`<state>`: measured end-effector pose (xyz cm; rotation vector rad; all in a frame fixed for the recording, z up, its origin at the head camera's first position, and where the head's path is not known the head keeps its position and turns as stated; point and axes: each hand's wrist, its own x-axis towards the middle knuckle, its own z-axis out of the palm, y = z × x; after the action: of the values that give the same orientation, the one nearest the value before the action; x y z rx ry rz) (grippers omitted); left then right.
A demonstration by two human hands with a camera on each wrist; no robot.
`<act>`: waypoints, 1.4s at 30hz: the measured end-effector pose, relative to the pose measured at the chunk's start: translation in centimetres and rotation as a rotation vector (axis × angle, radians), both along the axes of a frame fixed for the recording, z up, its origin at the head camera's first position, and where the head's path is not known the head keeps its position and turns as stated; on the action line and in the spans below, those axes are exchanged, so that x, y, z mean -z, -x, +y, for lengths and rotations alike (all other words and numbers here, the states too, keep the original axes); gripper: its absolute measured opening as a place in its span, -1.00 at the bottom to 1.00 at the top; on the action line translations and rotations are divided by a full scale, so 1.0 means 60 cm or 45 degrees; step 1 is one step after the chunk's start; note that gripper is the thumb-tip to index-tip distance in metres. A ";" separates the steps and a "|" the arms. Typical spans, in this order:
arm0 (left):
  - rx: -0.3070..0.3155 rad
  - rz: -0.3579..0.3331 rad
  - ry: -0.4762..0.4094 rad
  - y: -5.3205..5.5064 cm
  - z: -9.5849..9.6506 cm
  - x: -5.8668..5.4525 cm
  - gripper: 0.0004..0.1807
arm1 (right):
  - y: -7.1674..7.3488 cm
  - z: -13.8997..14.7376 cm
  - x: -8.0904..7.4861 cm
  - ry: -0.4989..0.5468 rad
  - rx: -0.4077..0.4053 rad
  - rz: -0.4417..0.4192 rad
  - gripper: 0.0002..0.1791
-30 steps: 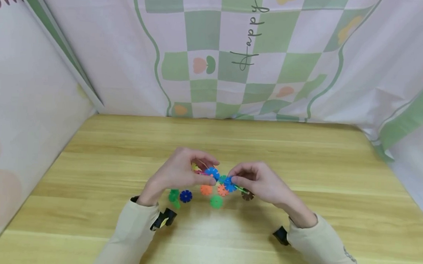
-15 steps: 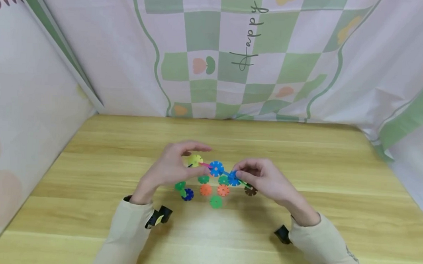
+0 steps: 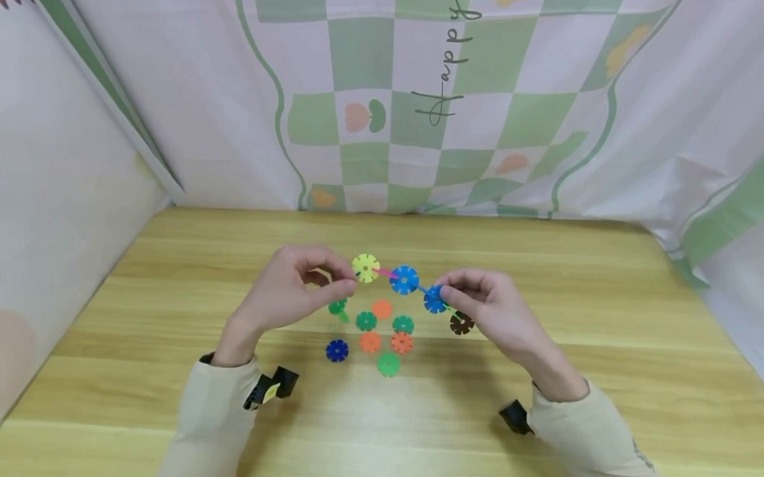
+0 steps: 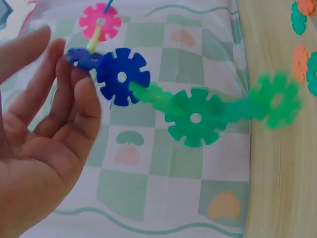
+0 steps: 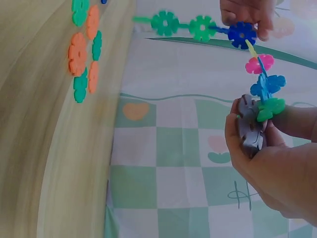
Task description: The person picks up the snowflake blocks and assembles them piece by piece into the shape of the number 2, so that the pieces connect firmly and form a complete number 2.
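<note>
A chain of interlocking snowflake discs stretches between both hands above the table. My left hand (image 3: 295,284) pinches it at a dark blue disc (image 4: 84,58); another dark blue disc (image 4: 124,77) and a trailing end of green discs (image 4: 195,118) hang off from there. Between the hands run a yellow disc (image 3: 365,268), a pink disc (image 4: 100,22) seen edge-on from the head, and a blue disc (image 3: 404,280). With thumb and fingers my right hand (image 3: 491,309) pinches a second blue disc (image 3: 434,299). A brown disc (image 3: 462,323) ends the chain below that hand.
Under the chain, loose discs lie on the wooden table (image 3: 156,342): orange discs (image 3: 402,342), green discs (image 3: 388,365) and a dark blue disc (image 3: 336,351). Behind the table hangs a checked curtain (image 3: 423,75); a pale wall panel (image 3: 48,178) stands at left.
Both hands have risen and drawn apart, the left moving further out to the left. The chain between them has lifted and stretched, uncovering the loose discs beneath.
</note>
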<state>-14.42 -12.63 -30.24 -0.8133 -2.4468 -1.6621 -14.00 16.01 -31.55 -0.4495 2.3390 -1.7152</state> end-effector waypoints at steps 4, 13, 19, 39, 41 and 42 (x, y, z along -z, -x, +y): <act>0.014 0.049 -0.053 0.000 0.001 0.000 -0.93 | 0.000 -0.001 0.002 0.014 0.009 0.001 -0.78; 0.195 0.010 -0.028 -0.003 0.021 0.007 -0.94 | 0.005 -0.003 0.009 0.087 0.122 0.001 -0.76; 0.240 -0.150 0.081 0.005 0.075 0.048 -0.80 | -0.002 -0.024 0.021 0.213 0.192 0.007 -0.76; 0.069 -0.256 -0.137 -0.004 0.108 0.061 -0.89 | -0.022 -0.072 0.053 0.609 0.154 -0.175 -0.87; 0.093 -0.277 -0.140 -0.004 0.105 0.060 -0.87 | -0.021 -0.071 0.053 0.534 0.168 -0.153 -0.86; 0.108 -0.283 -0.142 -0.004 0.104 0.060 -0.86 | -0.021 -0.070 0.052 0.495 0.175 -0.143 -0.85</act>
<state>-14.18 -6.37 -33.85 -0.7658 -2.4599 -1.9999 -12.74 11.79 -34.64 -0.2474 2.0000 -2.2085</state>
